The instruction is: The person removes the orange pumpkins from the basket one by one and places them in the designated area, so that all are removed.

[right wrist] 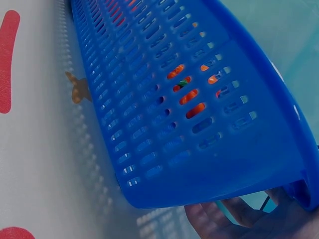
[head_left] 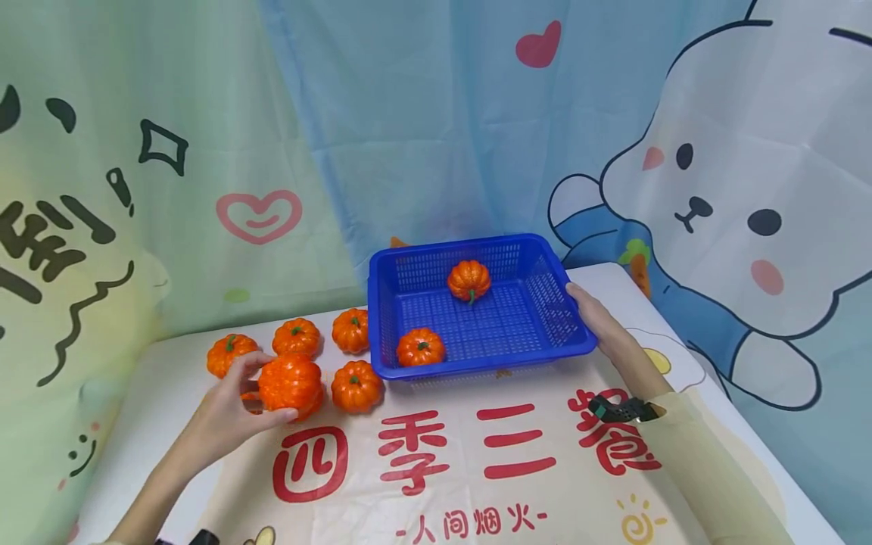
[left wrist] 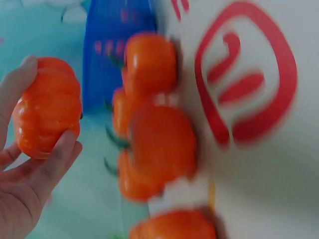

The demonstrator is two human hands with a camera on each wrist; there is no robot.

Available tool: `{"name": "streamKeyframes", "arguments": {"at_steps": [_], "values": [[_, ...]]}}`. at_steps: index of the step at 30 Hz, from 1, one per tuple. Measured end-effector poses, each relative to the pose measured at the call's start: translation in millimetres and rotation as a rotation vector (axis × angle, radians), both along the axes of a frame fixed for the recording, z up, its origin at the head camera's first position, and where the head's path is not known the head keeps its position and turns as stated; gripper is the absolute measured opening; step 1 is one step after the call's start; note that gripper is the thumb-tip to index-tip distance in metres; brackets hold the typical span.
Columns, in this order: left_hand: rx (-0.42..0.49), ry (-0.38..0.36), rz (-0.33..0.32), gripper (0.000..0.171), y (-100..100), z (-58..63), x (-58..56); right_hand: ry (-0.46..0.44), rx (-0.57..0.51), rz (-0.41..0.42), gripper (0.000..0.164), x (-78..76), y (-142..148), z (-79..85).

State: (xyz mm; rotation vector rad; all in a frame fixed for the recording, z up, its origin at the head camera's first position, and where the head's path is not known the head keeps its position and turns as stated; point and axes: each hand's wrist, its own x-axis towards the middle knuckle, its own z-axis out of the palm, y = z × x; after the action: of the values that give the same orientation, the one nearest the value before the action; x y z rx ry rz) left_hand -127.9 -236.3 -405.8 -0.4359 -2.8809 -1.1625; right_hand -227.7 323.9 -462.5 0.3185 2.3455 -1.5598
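Observation:
In the head view my left hand [head_left: 230, 401] holds a small orange pumpkin [head_left: 291, 380] between thumb and fingers, above other pumpkins on the table. The left wrist view shows this pumpkin [left wrist: 47, 107] raised clear of the blurred ones, its ribbed side facing the camera. My right hand [head_left: 594, 314] grips the right end of a blue plastic basket [head_left: 470, 352], fingers bent under the rim in the right wrist view. Two pumpkins lie inside the basket, one near the back [head_left: 468, 281] and one at the front left corner [head_left: 420, 347].
Left of the basket, several pumpkins stand on the table, among them one by the basket's front corner [head_left: 357, 387], one behind it [head_left: 350, 331] and one at the far left [head_left: 230, 354]. A printed cloth [head_left: 470, 462] covers the table; a cartoon curtain [head_left: 436, 151] hangs behind.

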Motion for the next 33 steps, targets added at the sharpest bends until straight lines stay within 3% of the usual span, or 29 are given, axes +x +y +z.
{"name": "streamKeyframes", "arguments": {"at_steps": [5,10,12,15,20,25,29,33], "values": [[-0.033,0.013,0.084,0.082,-35.1,-0.8,-2.3,0.013,-0.033,0.001,0.074,1.7,0.4,1.3],[-0.034,0.064,0.083,0.094,-57.1,-4.2,3.3,0.010,-0.044,0.000,0.074,0.3,0.2,1.9],[-0.050,0.083,0.072,0.099,-61.1,-5.2,5.9,0.001,-0.044,-0.006,0.074,-0.1,0.3,1.8],[-0.091,0.078,0.069,0.093,-63.2,-5.4,9.5,-0.008,-0.051,-0.008,0.073,-0.2,0.4,1.8],[-0.143,0.060,0.124,0.080,-64.2,-6.9,11.5,-0.012,-0.066,-0.010,0.073,0.0,0.4,2.3],[-0.062,0.129,0.160,0.077,-69.5,-12.2,13.4,-0.006,-0.048,-0.008,0.074,0.9,-0.2,3.9],[-0.007,0.102,0.243,0.074,-75.0,-12.3,16.6,-0.002,-0.035,-0.006,0.077,1.5,-0.4,4.2],[-0.037,0.077,0.320,0.068,-80.9,-10.0,19.9,-0.003,-0.035,-0.003,0.077,2.1,-0.6,3.6]]}}
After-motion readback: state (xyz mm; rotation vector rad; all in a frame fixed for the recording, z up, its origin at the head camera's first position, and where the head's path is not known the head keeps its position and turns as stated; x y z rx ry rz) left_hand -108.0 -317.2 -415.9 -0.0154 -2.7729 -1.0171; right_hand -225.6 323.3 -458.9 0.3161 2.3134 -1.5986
